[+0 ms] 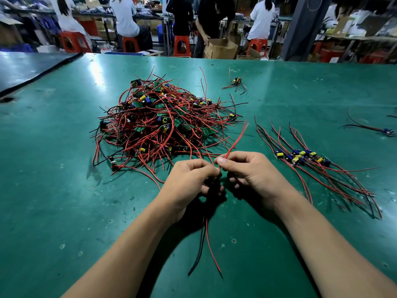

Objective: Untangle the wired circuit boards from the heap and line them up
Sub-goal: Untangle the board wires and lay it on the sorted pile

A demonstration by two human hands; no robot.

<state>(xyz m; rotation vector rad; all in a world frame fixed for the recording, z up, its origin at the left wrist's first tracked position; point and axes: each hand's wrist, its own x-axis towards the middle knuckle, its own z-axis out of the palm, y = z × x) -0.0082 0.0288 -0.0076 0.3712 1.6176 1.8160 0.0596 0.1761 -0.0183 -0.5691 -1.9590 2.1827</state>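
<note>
Red wires (235,139) are pinched by your right hand (251,172); your left hand (189,179) grips the hanging leads (207,233), fingers curled, near the heap (163,119).

Board hidden under left grip (189,179); far-right wire (392,116) cut by edge.

red n black wires (150,123), yellow caps (279,155), green table (64,168), orange stools (181,45).

The green table (64,201) lies under the fingers (223,161). Far beyond them people (124,16) sit on red stools (130,45); straight ahead stands a cardboard box (221,49), with a grey pillar (300,29) further right.
</note>
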